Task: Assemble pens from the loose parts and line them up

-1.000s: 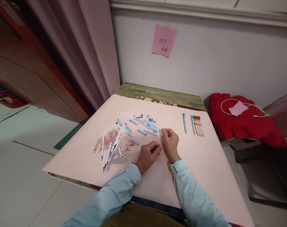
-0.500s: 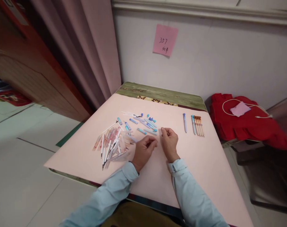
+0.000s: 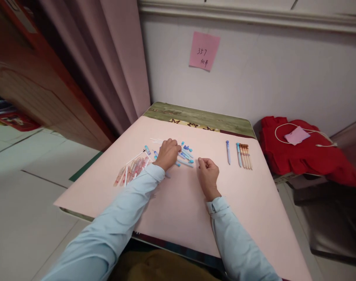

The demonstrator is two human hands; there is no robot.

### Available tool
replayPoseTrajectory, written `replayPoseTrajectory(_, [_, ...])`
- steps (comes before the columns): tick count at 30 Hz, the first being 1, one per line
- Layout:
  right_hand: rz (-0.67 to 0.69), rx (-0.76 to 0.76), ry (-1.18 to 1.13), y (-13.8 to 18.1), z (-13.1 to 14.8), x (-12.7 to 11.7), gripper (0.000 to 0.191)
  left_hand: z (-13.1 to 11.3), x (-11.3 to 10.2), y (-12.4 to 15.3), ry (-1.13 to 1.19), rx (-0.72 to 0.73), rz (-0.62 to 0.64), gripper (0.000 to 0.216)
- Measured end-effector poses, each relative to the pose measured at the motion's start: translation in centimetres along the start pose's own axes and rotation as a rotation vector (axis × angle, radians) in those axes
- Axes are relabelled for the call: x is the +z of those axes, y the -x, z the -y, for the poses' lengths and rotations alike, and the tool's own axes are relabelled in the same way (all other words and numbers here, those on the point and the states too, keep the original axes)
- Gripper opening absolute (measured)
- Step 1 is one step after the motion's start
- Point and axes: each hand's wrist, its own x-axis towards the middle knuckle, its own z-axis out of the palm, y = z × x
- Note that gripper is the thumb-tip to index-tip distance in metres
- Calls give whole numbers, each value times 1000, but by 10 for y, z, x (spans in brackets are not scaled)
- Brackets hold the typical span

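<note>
Left hand (image 3: 167, 153) has reached forward over blue pen parts (image 3: 187, 153).

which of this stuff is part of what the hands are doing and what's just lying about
Likely in use:
- blue pen parts, beside the left hand
- pinkish clear tubes
- white sticks
- row of pens, right of the right hand

Likely just lying about:
- red cloth
- pink paper on it
- white cable
</note>
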Motion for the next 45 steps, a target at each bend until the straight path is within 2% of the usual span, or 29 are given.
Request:
replayPoseTrajectory(3, [2,3,-1,0,0,0,35,2,12,-3,-84,36,52,23])
replayPoseTrajectory(8, [12,10,-16,-1,2,0,34,6,19,-6,-67,66,75,20])
replayPoseTrajectory(12, [15,10,-32,-2,1,-1,34,7,11,-11,-7,95,87,17])
replayPoseTrajectory(14, [10,6,-38,-2,0,-1,34,4,2,-12,86,76,47,16])
replayPoseTrajectory(17, [1,3,-47,-4,-2,0,34,-8,-9,-6,463,-85,-121,10])
replayPoseTrajectory(19, [-11,1,-49,-4,-2,0,34,-24,-11,3,914,-285,-246,10])
replayPoseTrajectory(21, [-23,-6,-43,-4,0,0,34,-42,-6,16,1331,-459,-289,20])
replayPoseTrajectory(23, [-28,-21,-42,-3,4,-1,34,-60,1,31,1537,-590,-328,24])
replayPoseTrajectory(26, [-8,-64,-52,0,10,-5,34,-80,12,51,1672,-705,-283,32])
replayPoseTrajectory(29, [70,-112,-51,3,16,-7,37,-91,16,64,1703,-710,-229,33])
replayPoseTrajectory(35, [355,-66,-115,5,17,-4,29,-102,17,79,1488,-541,-196,14])
replayPoseTrajectory(39, [456,-58,-122,8,16,-6,26,-103,19,91,1433,-511,-178,9])
replayPoseTrajectory(42, [461,-58,-137,9,15,-7,29,-100,19,101,1437,-497,-166,12])
replayPoseTrajectory(45, [315,-86,-88,2,17,-1,32,-98,18,109,1472,-509,-132,18])
